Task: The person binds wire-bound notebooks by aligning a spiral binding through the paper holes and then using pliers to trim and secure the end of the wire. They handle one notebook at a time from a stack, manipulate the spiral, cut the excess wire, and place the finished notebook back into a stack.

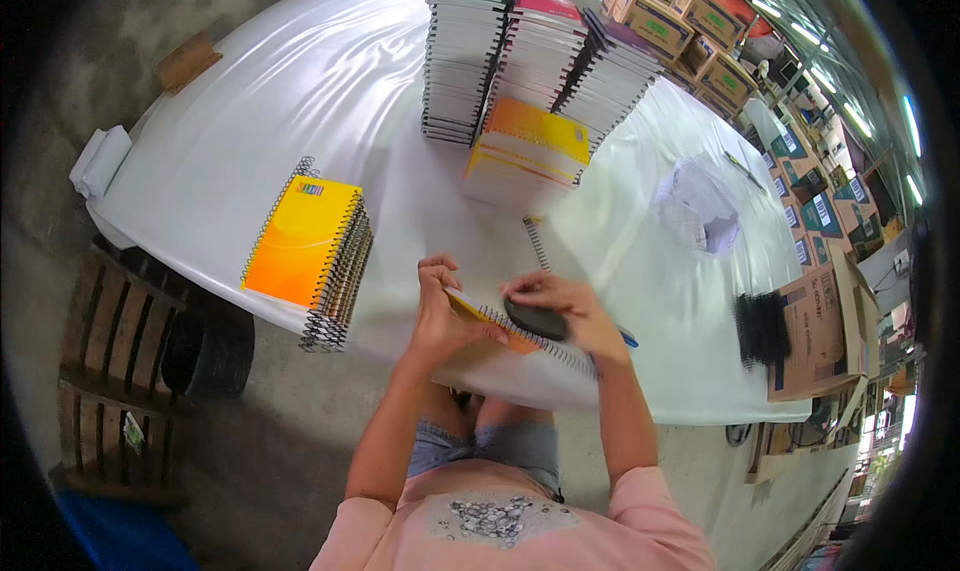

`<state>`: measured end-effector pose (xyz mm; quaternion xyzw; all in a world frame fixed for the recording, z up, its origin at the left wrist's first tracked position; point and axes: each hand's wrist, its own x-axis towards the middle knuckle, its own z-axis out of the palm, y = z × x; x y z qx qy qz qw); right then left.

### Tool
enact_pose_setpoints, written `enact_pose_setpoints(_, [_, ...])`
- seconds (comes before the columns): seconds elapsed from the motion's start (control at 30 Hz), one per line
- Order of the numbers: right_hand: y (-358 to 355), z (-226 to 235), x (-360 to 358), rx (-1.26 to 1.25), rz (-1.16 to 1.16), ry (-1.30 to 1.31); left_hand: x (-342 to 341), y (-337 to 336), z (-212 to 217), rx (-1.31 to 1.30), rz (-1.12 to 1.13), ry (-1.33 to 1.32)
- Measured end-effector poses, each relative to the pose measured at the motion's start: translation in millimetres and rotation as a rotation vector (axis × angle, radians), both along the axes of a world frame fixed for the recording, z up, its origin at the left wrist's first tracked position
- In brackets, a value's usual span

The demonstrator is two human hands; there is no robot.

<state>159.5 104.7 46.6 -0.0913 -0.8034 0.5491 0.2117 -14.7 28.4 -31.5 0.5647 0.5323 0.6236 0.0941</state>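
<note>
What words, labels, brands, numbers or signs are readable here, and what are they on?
Yellow-orange notebook stack at left: multicoloured cover mark, too small to read.
Spiral notebook in the left hand: blurred, no readable text.
Open cardboard carton at right: dark print, slanted and blurred; not quoted.
Stacked cartons at the back: printed panels, too small to read.
Pink shirt: grey graphic, no readable lettering.
</note>
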Motion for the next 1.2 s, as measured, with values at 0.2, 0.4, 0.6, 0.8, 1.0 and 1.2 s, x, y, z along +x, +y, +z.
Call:
enact_pose_setpoints(0.2, [17.9, -4.1, -0.5, -0.031, -0.145, -0.08, -2.3, 10.2, -8.3, -0.121, -0.156, -0.329])
enact_pose_setpoints(0.4, [12.3, 1.1, -11.0, -0.158, -0.097, -0.074, 7.0, 5.7, 2.0, -0.126, -0.052, -0.178])
enact_pose_setpoints(0.6, [18.5, 17.4, -26.2, -0.304, 0.076, 0.06, -3.1, 8.1, -11.5, -0.247, -0.089, -0.628])
enact_pose_setpoints(0.8, [17.6, -0.7, -21.1, -0.276, 0.038, 0.028, -2.6, 1.3, -7.9, -0.279, -0.113, -0.295])
enact_pose_setpoints(1.0, [-0.6, -6.8, -20.6, -0.55, -0.057, -0.012, -3.1, -1.9, -12.8, -0.287, -0.121, -0.246])
enact_pose_setpoints(1.2, [-0.1, -6.9, -30.2, -0.509, -0.017, -0.026, -3.9, -2.1, -10.5, -0.154, -0.072, -0.083])
